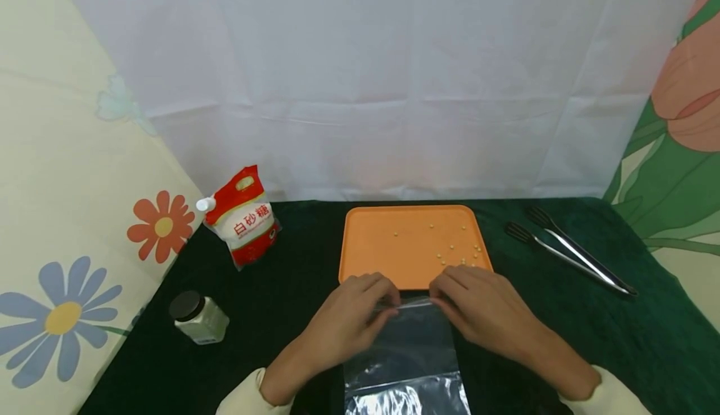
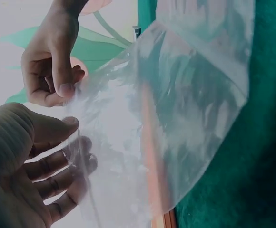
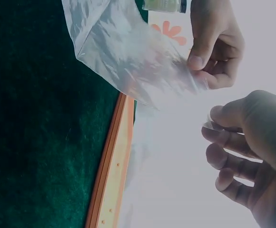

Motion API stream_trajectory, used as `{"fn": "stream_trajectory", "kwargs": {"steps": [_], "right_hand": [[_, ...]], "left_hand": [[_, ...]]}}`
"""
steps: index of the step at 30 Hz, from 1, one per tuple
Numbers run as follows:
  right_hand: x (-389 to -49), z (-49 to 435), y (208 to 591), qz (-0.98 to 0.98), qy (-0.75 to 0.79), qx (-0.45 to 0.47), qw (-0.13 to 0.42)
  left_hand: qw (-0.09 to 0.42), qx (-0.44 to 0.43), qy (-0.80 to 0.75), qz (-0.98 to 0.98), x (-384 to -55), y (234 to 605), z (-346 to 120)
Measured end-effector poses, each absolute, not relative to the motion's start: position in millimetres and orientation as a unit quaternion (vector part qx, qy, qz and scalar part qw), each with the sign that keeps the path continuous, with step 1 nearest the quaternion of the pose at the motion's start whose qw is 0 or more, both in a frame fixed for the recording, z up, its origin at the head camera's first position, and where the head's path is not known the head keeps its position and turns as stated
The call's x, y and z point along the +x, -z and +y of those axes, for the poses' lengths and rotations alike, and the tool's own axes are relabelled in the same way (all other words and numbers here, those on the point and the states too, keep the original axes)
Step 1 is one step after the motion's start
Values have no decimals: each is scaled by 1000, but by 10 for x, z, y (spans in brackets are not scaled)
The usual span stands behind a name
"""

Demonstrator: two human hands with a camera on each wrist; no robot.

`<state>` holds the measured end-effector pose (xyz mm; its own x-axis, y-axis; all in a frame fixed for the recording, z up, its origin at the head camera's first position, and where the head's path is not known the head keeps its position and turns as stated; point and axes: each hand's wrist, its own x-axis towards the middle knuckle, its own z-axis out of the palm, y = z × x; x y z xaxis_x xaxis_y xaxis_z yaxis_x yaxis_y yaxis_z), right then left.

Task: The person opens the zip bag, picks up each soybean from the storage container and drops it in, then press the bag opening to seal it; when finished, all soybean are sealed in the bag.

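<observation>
A clear plastic zip bag point(image 1: 413, 346) hangs between both hands, its top edge just in front of the orange tray point(image 1: 394, 246). My left hand point(image 1: 351, 312) pinches the left end of that edge between thumb and fingers. At the other end, my right hand point(image 1: 486, 305) pinches the edge between thumb and forefinger, as the right wrist view shows, its other fingers point(image 3: 235, 185) loosely bent. Through the film point(image 2: 114, 118) nothing is seen inside the bag. Several small pale beads or grains point(image 1: 463, 261) lie on the tray, mostly toward its right side.
A red and white bag of sugar point(image 1: 247, 218) with a white spout stands at the back left. Nearer me on the left is a glass jar point(image 1: 205, 324) with a black lid. Metal tongs point(image 1: 574, 252) lie to the tray's right on the dark green cloth point(image 1: 635, 352).
</observation>
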<state>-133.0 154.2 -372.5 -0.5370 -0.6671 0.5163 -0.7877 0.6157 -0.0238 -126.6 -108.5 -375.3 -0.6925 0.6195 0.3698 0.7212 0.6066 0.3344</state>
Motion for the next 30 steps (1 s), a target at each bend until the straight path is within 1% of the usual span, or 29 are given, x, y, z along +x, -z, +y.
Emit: {"fn": "stream_trajectory", "kwargs": {"steps": [3, 5, 15, 17, 21, 26, 30], "right_hand": [[-1322, 1541, 3720, -869, -138, 419, 225], [-1314, 1531, 3714, -873, -150, 415, 206], [-1351, 1361, 3657, -891, -222, 388, 80], [-1361, 1338, 3646, -891, -236, 385, 52], [-1377, 1321, 3626, -891, -247, 382, 14], [-1391, 1326, 3615, -892, -253, 375, -10], [-1397, 1324, 3626, -893, -253, 373, -4]], "left_hand": [[107, -368, 225, -896, -1267, 3774, -1088], [112, -370, 215, -897, -1267, 3788, -1090], [159, -415, 168, -880, -1218, 3774, -1037], [162, -415, 166, -880, -1198, 3768, -1027], [162, -410, 159, -883, -1185, 3751, -1017], [163, -412, 151, -884, -1184, 3747, -1013], [171, -417, 150, -880, -1174, 3751, -1005]]}}
